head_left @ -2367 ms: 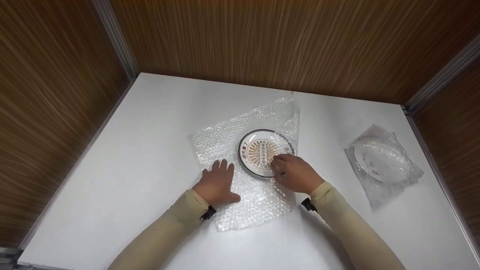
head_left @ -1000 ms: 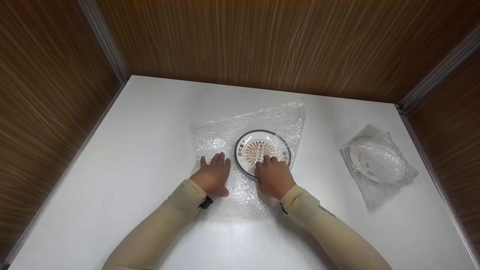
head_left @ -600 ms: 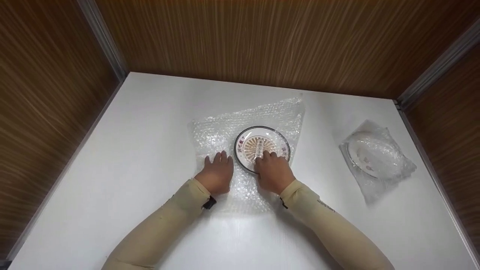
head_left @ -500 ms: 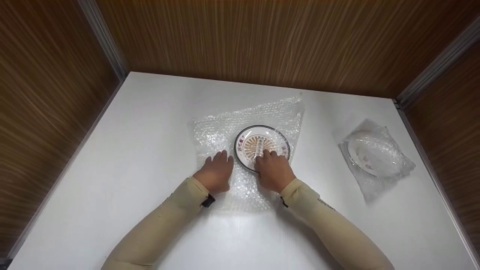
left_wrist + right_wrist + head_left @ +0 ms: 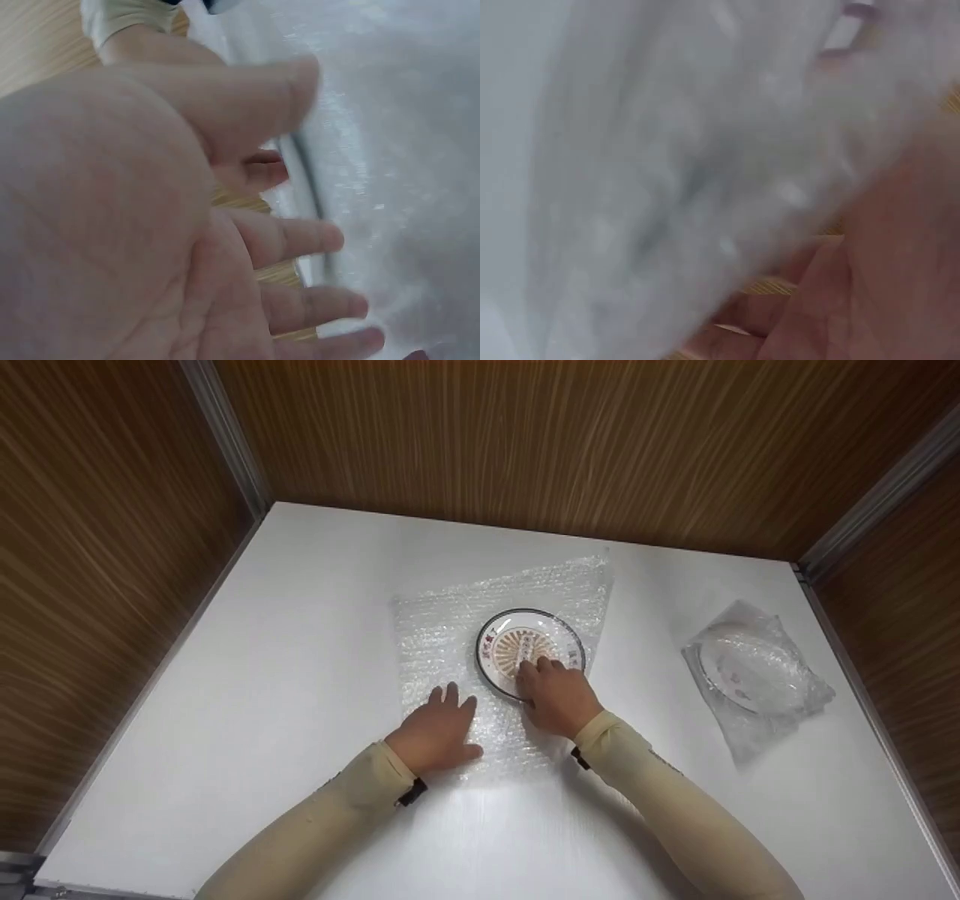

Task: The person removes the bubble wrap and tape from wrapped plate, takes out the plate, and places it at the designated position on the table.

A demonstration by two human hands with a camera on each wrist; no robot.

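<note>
A round plate [image 5: 495,664] with a dark rim, an orange sunburst centre and red lettering lies on a sheet of bubble wrap [image 5: 435,637]. The right hand [image 5: 559,699] has its bent fingers over the plate's near-right rim, the thumb by the near edge. Blurred plastic hides much of that hand's fingers in the right wrist view. Left of the plate, the left hand [image 5: 436,733] rests on the near-left part of the bubble wrap, fingers spread. Its palm [image 5: 112,217] and fingers fill the left wrist view, with the plate's rim edge-on beyond.
To the right lies a second plate [image 5: 739,669] inside a bubble-wrap pouch [image 5: 750,735]. Both rest on a white table [image 5: 247,697], with wood-grain panels [image 5: 517,442] at the back and sides. Metal posts [image 5: 229,435] stand at the far corners.
The right hand has moved from the plate's right half to its near rim and stayed there. The left hand, lately drawn together, has shifted a little nearer and spread its fingers and thumb.
</note>
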